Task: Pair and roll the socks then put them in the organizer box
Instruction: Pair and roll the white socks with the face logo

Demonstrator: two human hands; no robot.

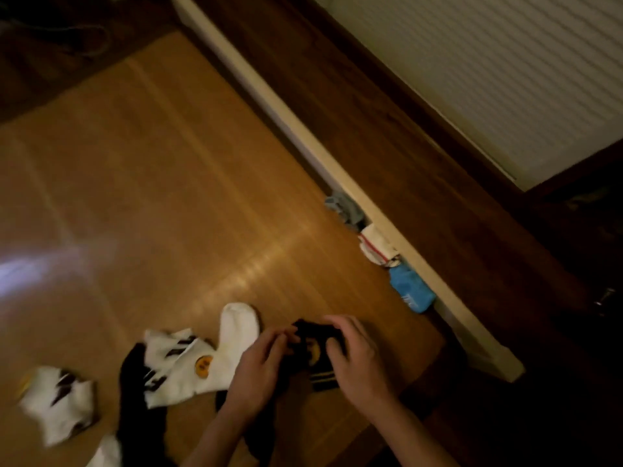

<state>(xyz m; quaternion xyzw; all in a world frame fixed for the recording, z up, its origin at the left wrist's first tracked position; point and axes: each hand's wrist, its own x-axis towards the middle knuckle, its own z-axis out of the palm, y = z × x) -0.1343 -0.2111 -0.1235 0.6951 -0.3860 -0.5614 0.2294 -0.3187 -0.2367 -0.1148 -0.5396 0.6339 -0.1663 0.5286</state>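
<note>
A small white sock with dark marks (57, 402) lay far left on the shiny brown wooden table (151, 197). Next came a long white sock with a round yellow patch (215, 352). The left hand (259, 365) and the right hand (354, 358) both gripped a black sock with a yellow patch (312, 335), low on the table. Further right, a rolled blue sock bundle (413, 293) sat beside a long cream strip (337, 156).
</note>
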